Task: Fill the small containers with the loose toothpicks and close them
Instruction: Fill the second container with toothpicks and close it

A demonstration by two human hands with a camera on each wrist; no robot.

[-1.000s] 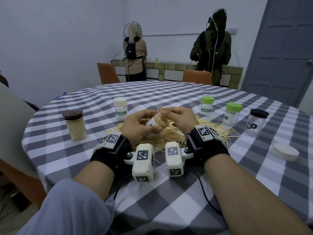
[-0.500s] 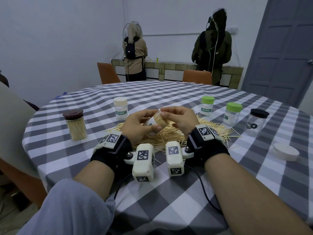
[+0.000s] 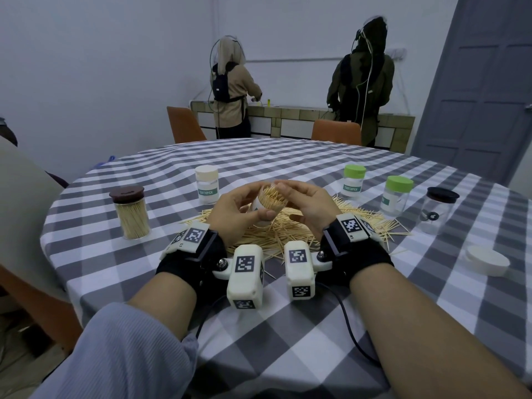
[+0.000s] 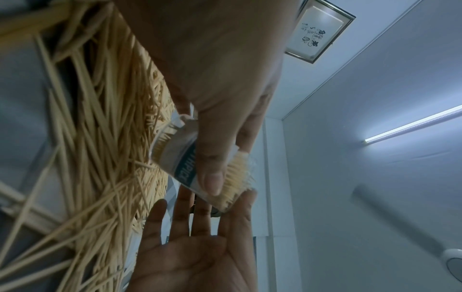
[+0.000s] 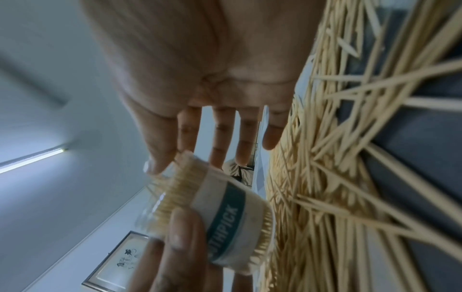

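Head view: left hand [image 3: 236, 214] grips the toothpick-packed container [image 3: 269, 204], right hand [image 3: 306, 207] fingers [image 5: 222, 136] straight beside it.

**Readable labels: only the word TOOTHPICK**

The cream-lidded container [image 3: 206, 184] at about 11 o'clock of the toothpick pile [image 3: 288, 228] has a green band with "TOOTHPICK". The green-lidded container [image 3: 353, 181] at 1 o'clock has the same word. The held container [image 5: 232, 221] shows "THPICK" on its teal band; the first letters are covered. The framed picture [image 4: 320, 29] carries dark brush-like marks that cannot be read.
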